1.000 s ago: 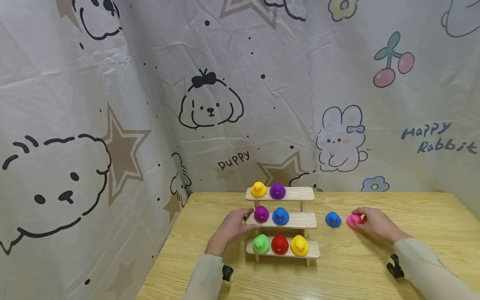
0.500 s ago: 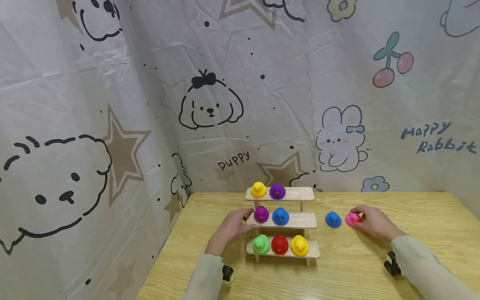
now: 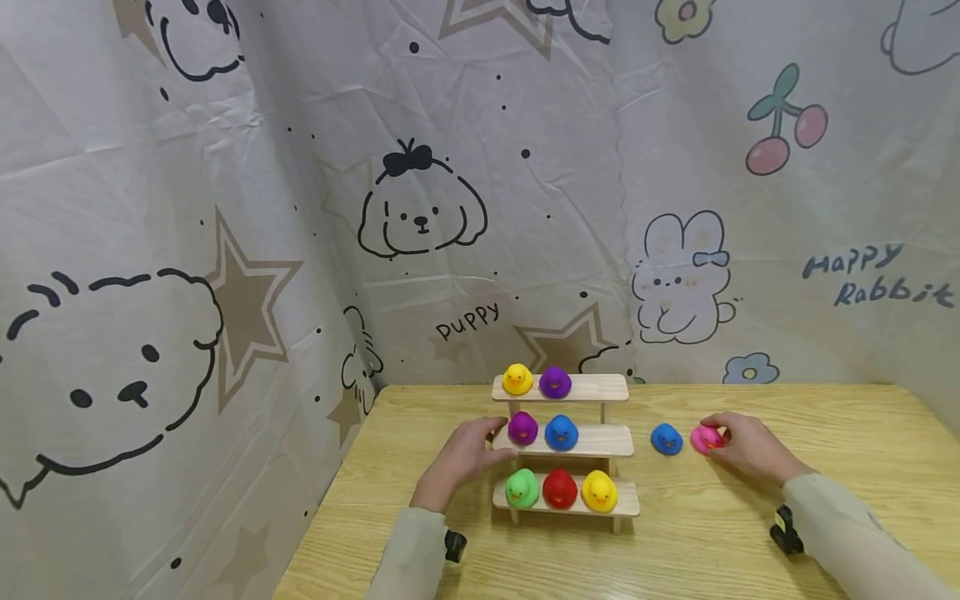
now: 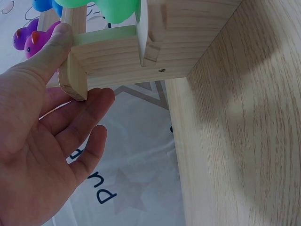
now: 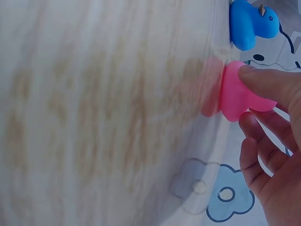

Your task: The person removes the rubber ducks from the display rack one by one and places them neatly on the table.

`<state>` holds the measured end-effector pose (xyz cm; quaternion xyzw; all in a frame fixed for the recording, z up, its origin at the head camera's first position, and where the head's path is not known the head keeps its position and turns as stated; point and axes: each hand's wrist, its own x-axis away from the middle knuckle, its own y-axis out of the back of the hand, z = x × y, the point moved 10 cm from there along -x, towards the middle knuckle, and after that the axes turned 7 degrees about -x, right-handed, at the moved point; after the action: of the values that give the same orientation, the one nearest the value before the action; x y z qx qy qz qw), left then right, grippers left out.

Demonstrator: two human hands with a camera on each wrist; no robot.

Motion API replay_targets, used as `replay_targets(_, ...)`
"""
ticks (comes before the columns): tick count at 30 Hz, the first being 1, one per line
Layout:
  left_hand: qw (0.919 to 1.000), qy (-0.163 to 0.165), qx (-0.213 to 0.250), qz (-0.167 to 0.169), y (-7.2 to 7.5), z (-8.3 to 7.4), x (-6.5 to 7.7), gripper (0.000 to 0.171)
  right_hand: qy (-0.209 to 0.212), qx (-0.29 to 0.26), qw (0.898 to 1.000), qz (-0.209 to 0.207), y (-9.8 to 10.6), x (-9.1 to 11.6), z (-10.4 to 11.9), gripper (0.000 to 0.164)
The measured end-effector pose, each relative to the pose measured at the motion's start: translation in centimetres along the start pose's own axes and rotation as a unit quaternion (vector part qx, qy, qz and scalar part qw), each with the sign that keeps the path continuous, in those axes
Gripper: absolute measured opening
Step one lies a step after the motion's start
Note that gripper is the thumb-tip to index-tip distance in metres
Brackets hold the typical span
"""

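A three-tier wooden shelf [image 3: 600, 387] stands on the table with rubber ducks on every tier. My left hand [image 3: 467, 452] grips the left end of its middle tier, thumb on top and fingers beneath, as the left wrist view shows. Close by sits a magenta duck [image 3: 522, 428]. Off to the right, my right hand [image 3: 750, 446] pinches a pink rubber duck [image 5: 233, 92] between thumb and fingers. The pink duck is at the table surface. Left of it, a blue duck [image 3: 666, 439] sits on the table, apart from the hand.
On the top tier are a yellow duck [image 3: 517, 379] and a purple duck [image 3: 555, 382]. A blue duck [image 3: 561, 433] shares the middle tier. Green [image 3: 522, 489], red [image 3: 559, 489] and yellow [image 3: 600, 491] ducks line the bottom tier. A printed curtain [image 3: 450, 250] hangs behind the table [image 3: 712, 542].
My right hand and the pink duck have shifted slightly left, towards the blue duck, and have barely moved in the last half second. My left hand stays on the shelf.
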<state>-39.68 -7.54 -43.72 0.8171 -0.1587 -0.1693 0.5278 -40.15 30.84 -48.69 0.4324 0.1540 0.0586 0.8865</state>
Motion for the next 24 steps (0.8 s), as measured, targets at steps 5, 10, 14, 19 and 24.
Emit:
replay_targets(5,1.0000,0.005,0.002,0.001,0.0,0.0,0.0,0.057,-0.004,0.001,1.000,0.002,0.0,0.2,0.0,0.046)
replay_targets(10,1.0000,0.006,0.000,0.001,-0.1,0.1,0.0,0.057,-0.003,0.014,1.000,0.006,0.5,0.7,0.5,0.048)
replay_targets(14,0.9999,0.010,0.002,0.004,-0.1,0.1,0.0,0.056,0.020,0.043,0.999,-0.006,1.2,1.3,1.9,0.047)
replay_targets(19,1.0000,0.008,-0.001,0.005,0.0,0.0,0.1,0.056,0.042,0.075,0.996,-0.021,1.9,1.9,3.9,0.045)
replay_targets(24,1.0000,0.007,0.001,0.003,0.0,0.0,0.1,0.056,0.062,0.088,0.994,-0.027,2.2,2.5,5.8,0.039)
